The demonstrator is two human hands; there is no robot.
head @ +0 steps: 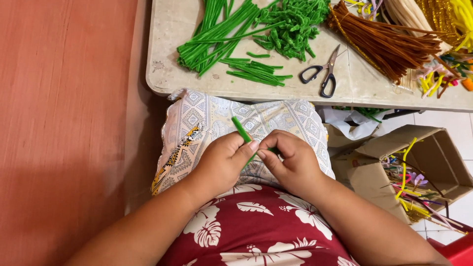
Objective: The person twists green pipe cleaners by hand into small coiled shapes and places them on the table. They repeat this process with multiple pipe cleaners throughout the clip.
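View: head camera, looking down at the lap of the person, with the table (172, 54) above the lap in the picture.
Step in hand: it seems the person is bending or twisting one green pipe cleaner (241, 130) between both hands; this is my judgement from the pinch, not something seen finished.
Left hand: the left hand (224, 162) is closed around the lower part of the green pipe cleaner, the thumb pressing toward the other hand.
Right hand: the right hand (290, 162) is closed too, its fingertips pinching the same stem just beside the left thumb; the two hands touch.
Green pipe cleaner: it stands tilted, its free end rising above the left hand toward the table edge; its lower part is hidden inside the hands.
Support: the hands rest over a patterned cushion (207, 116) that lies below the table edge.
Next move, as judgement: it calls for a firm pinch at the bend point and a small turn of the fingers, so that the stem does not slip.
On the table: cut green pieces (256, 71) and scissors (322, 74) lie well apart from the hands.
Right of the cushion: a cardboard box (438, 157) holds mixed coloured stems.
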